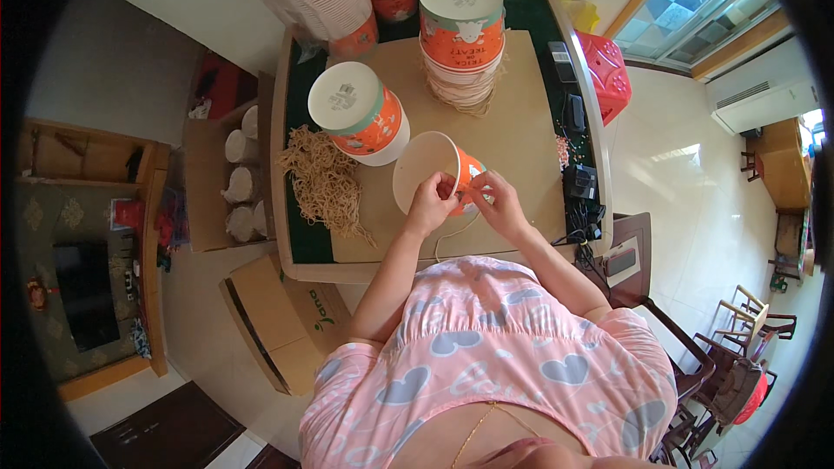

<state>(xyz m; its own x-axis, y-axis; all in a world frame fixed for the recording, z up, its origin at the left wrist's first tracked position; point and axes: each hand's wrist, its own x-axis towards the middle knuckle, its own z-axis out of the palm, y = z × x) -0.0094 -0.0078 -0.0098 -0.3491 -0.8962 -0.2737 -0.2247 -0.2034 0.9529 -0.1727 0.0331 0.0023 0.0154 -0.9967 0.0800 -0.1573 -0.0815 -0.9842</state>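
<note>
My left hand [432,200] and right hand [493,200] both pinch the rim of the tilted orange paper cup [430,169]. A thin cord [452,234] hangs below it over the desk [521,148].

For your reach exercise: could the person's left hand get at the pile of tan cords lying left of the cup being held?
Probably yes. The left hand holds the open cup, and the cord pile lies just beside it on the table, with nothing standing between.
</note>
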